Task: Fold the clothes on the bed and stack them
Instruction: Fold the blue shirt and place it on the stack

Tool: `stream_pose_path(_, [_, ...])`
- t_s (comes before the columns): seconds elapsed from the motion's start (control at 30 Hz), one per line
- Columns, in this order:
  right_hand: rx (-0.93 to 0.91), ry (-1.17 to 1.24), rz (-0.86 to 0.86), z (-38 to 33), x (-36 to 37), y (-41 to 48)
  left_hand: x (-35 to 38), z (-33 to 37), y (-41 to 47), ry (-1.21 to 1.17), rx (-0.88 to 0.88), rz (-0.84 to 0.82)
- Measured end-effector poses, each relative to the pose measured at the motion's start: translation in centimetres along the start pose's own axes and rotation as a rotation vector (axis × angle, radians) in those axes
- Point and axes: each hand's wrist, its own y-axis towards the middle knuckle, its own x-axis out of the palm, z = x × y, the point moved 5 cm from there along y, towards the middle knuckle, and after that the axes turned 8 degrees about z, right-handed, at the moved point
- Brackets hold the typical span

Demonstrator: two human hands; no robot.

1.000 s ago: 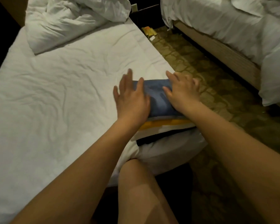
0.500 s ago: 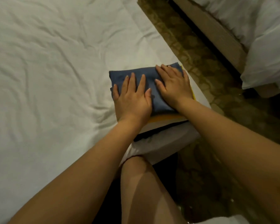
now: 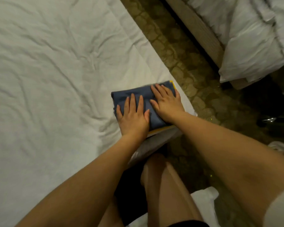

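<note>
blue garment [image 3: 129, 93] — beneath left hand [image 3: 133, 119], right hand [image 3: 167, 103]

Dim, warm light; soft focus, dark floor, wide-angle bending at edges.

Both arms are bare. The left forearm [image 3: 82, 185] is uncovered as far up as it shows, and the right forearm [image 3: 228, 149] is uncovered up to a pale, whitish sleeve [image 3: 280, 208] high on the arm. That sleeve is blurred, so its cut and fabric cannot be told. The left hand [image 3: 133, 118] and right hand [image 3: 166, 104] are bare as well, with nails trimmed short and rounded. Between the arms a bare leg [image 3: 164, 181] shows, with a lighter streak of light running along it. Across the thigh lies the dark, near-black hem of a pair of shorts [image 3: 187, 224], its edge curved and plain.
</note>
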Motion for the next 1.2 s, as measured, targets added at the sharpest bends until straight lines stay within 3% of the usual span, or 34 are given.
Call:
stream_pose_path(0.3, [-0.152,-0.026,-0.127,1.3,-2.4,0.4,-1.7,1.2,-0.8,0.081,-0.091,-0.106])
stream_pose_path(0.43, [-0.325,-0.073,-0.132,1.5,-3.4,2.2,-3.0,1.6,-1.4,0.122,-0.194,-0.117])
stream_pose_path(0.63, [-0.462,0.052,-0.254,2.6,-5.0,4.4,-2.5,6.1,-1.4,0.174,-0.485,-0.062])
stream_pose_path(0.9, [-0.606,0.064,-0.323,3.1,-5.3,5.0,-1.9,10.0,-0.9,0.022,-0.739,-0.025])
stream_pose_path(1.03, [-0.559,0.116,-0.354,2.5,-4.9,8.1,-1.2,9.6,0.3,0.057,-0.856,0.060])
stream_pose_path(1.2, [-0.446,0.228,-0.544,2.5,-1.9,11.1,-0.9,9.0,2.3,0.102,-0.957,0.075])
